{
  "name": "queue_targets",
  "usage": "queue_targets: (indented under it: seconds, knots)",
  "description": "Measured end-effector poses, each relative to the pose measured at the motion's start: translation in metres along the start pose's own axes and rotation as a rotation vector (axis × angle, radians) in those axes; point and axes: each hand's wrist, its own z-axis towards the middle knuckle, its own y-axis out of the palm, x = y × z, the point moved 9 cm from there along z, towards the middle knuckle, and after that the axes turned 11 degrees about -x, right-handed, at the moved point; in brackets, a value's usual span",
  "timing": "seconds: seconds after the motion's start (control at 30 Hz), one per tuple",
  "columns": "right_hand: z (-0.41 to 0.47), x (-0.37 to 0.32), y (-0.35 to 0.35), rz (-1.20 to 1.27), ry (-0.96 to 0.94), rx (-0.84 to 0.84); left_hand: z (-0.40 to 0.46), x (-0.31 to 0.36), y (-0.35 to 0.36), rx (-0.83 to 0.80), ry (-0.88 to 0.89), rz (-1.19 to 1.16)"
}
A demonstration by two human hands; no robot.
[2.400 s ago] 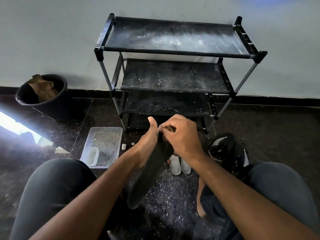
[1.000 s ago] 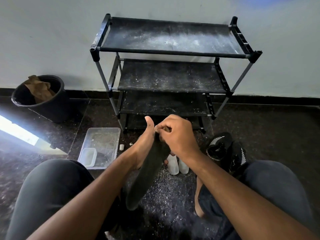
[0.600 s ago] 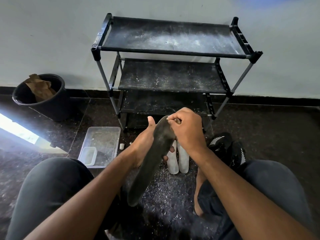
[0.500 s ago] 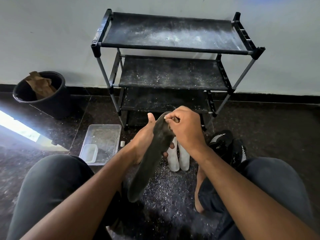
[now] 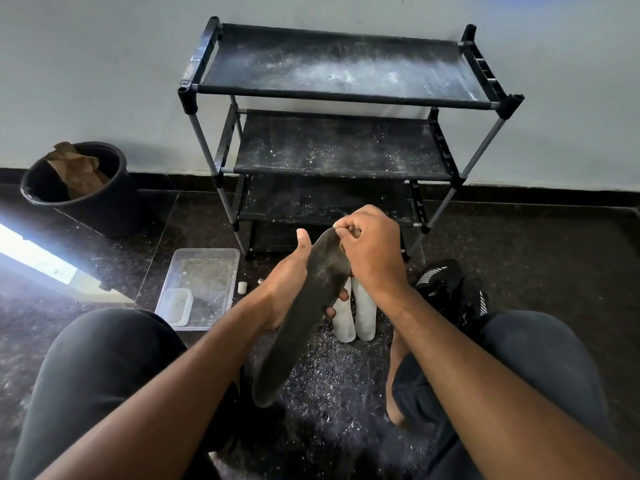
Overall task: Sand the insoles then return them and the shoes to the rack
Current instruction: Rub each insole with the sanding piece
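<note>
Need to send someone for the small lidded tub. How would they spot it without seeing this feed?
Start at the black shoe rack by the wall. On the floor left of its base lies a clear plastic tray. The small tub sits in the tray's near-left corner, its cloudy white lid on.

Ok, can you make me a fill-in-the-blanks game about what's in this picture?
1. The left hand holds a dark ____.
2. The right hand pinches something small at the insole's ____ end.
3. The black bucket stands on the ____ side of the rack.
4. The rack's shelves hold ____ shoes.

Missing words: insole; top; left; no
</note>
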Motion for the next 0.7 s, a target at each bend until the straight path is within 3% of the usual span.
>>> queue_targets:
  seconds: [0.13,0.33,0.5,0.7]
  knots:
    - [-0.006,-0.016,0.014,-0.016,-0.107,-0.085,0.000,-0.001,-0.005,0.036,0.018,0.001]
    - [0.002,0.007,0.001,-0.046,0.044,-0.016,-0.001,0.001,0.001,0.019,0.012,0.001]
    - [-0.004,-0.015,0.016,-0.010,-0.084,-0.087,0.003,-0.003,-0.010,0.058,0.019,0.046]
    - [0.001,0.012,0.005,-0.032,0.085,-0.025,0.005,-0.002,-0.005,0.014,0.031,-0.008]
